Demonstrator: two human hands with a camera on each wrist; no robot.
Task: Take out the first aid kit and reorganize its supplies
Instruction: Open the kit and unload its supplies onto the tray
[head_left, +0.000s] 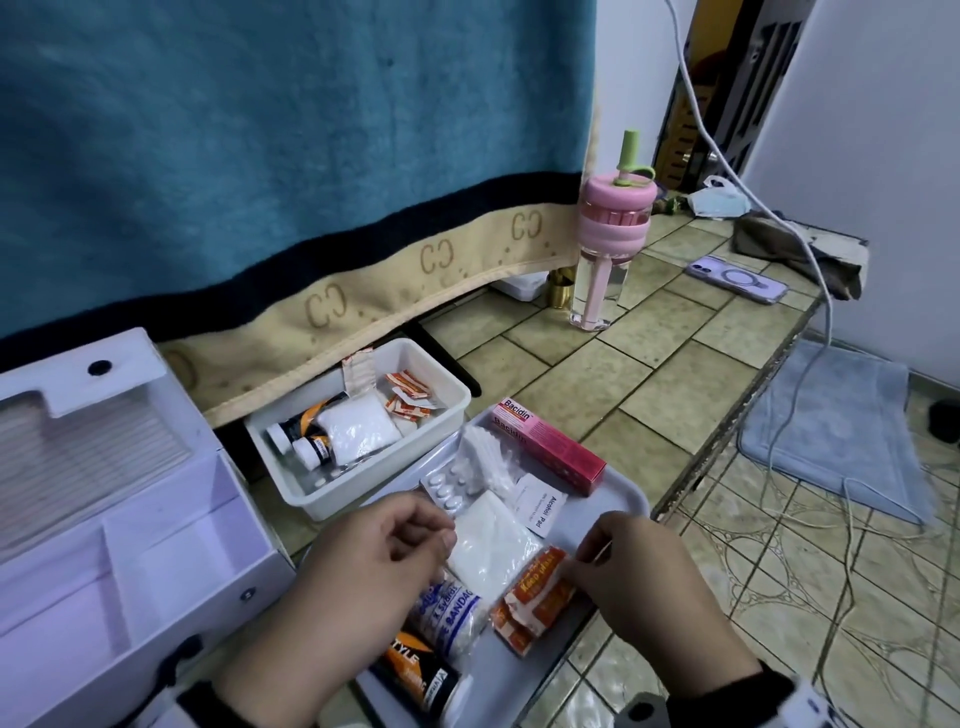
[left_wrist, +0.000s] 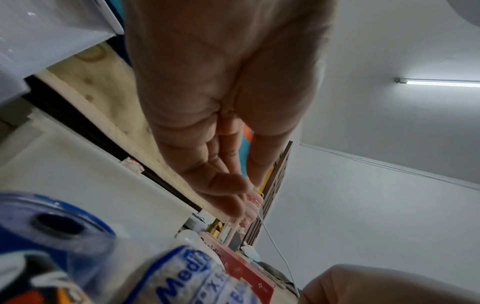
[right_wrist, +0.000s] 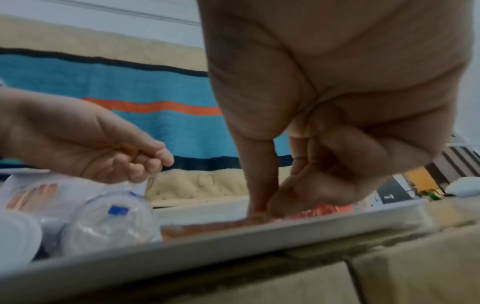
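Observation:
The white first aid kit box (head_left: 104, 519) stands open at the left. On the grey tray (head_left: 626, 501) lie a pink Bacidin box (head_left: 550, 447), an alcohol pad (head_left: 540, 506), a pill blister (head_left: 449, 488), a white gauze pack (head_left: 493, 551), a bandage roll (head_left: 452, 608) (left_wrist: 197, 275), a black and orange tube (head_left: 415, 670) and orange plaster packets (head_left: 535, 597) (right_wrist: 207, 227). My right hand (head_left: 571, 561) (right_wrist: 262, 209) pinches the plaster packets between thumb and forefinger. Just above the bandage roll hovers my left hand (head_left: 441, 535) (left_wrist: 241, 195) (right_wrist: 145, 164), fingers loosely curled, with nothing seen in it.
A white tub (head_left: 452, 410) of more supplies sits behind the tray. A pink water bottle (head_left: 608, 249), a phone (head_left: 735, 278) and a white cable (head_left: 810, 270) are on the tiled counter. The counter edge (head_left: 727, 441) drops to the floor on the right. A blue blanket (head_left: 260, 130) hangs behind.

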